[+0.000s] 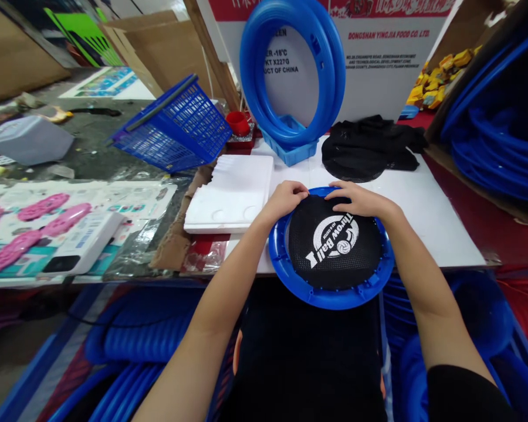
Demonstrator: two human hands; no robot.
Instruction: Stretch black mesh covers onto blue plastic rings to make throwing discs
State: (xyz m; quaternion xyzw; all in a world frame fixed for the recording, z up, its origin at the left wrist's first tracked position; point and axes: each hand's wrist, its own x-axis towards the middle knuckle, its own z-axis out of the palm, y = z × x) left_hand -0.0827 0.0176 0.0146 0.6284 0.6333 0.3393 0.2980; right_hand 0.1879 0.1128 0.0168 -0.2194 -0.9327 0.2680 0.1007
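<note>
A blue plastic ring (330, 299) leans over the table's front edge, near my lap. Across it lies a round black mesh (303, 249) with white "Throw Ball" lettering. At the ring's far left, my left hand (286, 200) is closed, its thumb and fingers pinching the mesh's edge at the rim. My right hand (356, 199) rests on the far right of the ring with its fingers apart, touching the rim and the mesh. Beyond the hands, more black mesh pieces (372, 146) lie in a pile on the white work surface (440, 225).
Several blue rings (250, 76) stand upright in a light blue basket (290, 153) at the back. White foam (229, 196) and a tilted blue basket (176, 126) are on the left. A box of blue rings (488, 140) stands right. Pink parts (44, 206) lie far left.
</note>
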